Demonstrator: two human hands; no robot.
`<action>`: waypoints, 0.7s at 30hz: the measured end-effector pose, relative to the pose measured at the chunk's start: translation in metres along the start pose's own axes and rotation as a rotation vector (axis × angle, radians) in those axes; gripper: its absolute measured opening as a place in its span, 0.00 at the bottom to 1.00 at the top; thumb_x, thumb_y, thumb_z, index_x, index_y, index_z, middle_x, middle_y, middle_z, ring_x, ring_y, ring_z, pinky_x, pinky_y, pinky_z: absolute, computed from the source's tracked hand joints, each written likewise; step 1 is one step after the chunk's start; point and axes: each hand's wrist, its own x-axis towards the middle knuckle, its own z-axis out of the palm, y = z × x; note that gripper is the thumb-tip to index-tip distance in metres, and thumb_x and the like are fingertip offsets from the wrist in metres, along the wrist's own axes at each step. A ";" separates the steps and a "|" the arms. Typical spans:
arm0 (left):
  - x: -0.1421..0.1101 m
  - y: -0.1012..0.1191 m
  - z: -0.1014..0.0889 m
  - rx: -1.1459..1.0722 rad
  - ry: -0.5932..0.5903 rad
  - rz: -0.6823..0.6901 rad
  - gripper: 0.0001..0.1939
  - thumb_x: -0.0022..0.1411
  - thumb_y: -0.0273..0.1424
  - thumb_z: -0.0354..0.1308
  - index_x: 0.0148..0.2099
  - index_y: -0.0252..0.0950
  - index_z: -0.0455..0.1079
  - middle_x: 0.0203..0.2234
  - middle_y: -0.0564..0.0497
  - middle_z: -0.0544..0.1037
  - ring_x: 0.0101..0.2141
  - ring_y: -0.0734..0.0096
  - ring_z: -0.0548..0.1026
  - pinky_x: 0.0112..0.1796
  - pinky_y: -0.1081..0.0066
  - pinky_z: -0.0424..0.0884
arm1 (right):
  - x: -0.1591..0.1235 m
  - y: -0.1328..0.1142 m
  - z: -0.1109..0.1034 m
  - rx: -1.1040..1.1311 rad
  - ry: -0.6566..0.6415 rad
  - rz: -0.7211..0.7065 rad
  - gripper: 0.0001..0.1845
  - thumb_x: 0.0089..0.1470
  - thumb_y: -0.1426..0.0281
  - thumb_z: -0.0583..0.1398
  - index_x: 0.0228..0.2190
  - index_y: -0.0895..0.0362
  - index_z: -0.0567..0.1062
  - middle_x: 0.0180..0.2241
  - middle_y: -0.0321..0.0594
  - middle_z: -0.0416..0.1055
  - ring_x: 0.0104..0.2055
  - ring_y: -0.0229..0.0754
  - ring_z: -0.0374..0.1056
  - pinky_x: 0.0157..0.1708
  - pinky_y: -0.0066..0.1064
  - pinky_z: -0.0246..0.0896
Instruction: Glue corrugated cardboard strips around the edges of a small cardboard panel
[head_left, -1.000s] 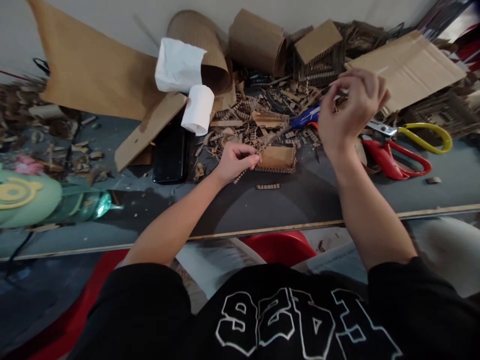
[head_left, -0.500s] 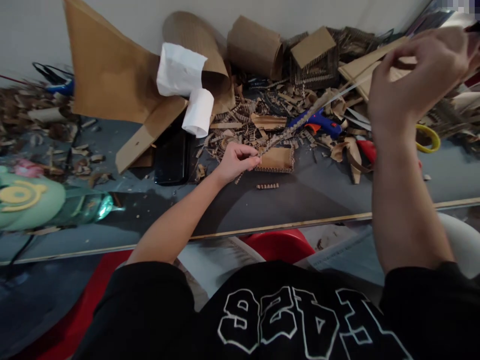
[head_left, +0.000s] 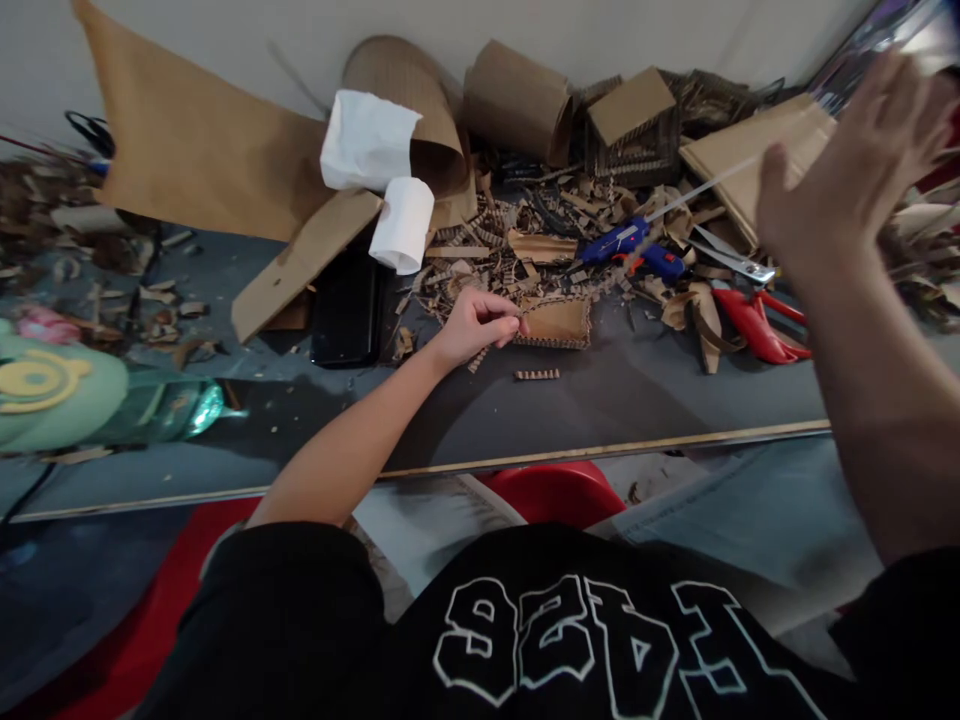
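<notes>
Right hand (head_left: 844, 185) has spread its fingers; left hand (head_left: 474, 328) pinches a cardboard strip (head_left: 541, 299). Light pressure should keep it uncrushed

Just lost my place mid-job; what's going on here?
The person's left hand pinches a thin corrugated cardboard strip at the left end of a small cardboard tray. The right hand, blurred, is raised open at the right, holding nothing visible. The blue hot glue gun lies among cardboard scraps beyond the tray.
</notes>
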 end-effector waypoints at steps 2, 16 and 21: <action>0.000 0.000 0.002 0.005 -0.001 0.001 0.20 0.54 0.47 0.67 0.27 0.33 0.77 0.11 0.56 0.67 0.14 0.83 0.61 0.20 0.77 0.58 | -0.027 -0.056 -0.037 0.279 -0.156 -0.318 0.36 0.59 0.50 0.58 0.58 0.63 0.72 0.57 0.58 0.70 0.61 0.62 0.65 0.61 0.60 0.54; -0.003 0.001 0.000 0.086 -0.034 -0.039 0.15 0.57 0.40 0.66 0.32 0.32 0.80 0.13 0.56 0.67 0.16 0.83 0.61 0.20 0.77 0.56 | -0.085 -0.132 -0.074 0.491 -0.390 -0.696 0.16 0.59 0.60 0.63 0.49 0.38 0.77 0.67 0.30 0.59 0.67 0.60 0.57 0.63 0.62 0.53; -0.004 0.006 0.003 0.158 -0.058 -0.017 0.20 0.57 0.46 0.66 0.29 0.32 0.78 0.13 0.56 0.66 0.17 0.83 0.59 0.21 0.75 0.55 | -0.096 -0.136 -0.067 0.472 -0.324 -0.706 0.07 0.62 0.60 0.60 0.39 0.39 0.80 0.61 0.28 0.68 0.60 0.56 0.65 0.60 0.62 0.53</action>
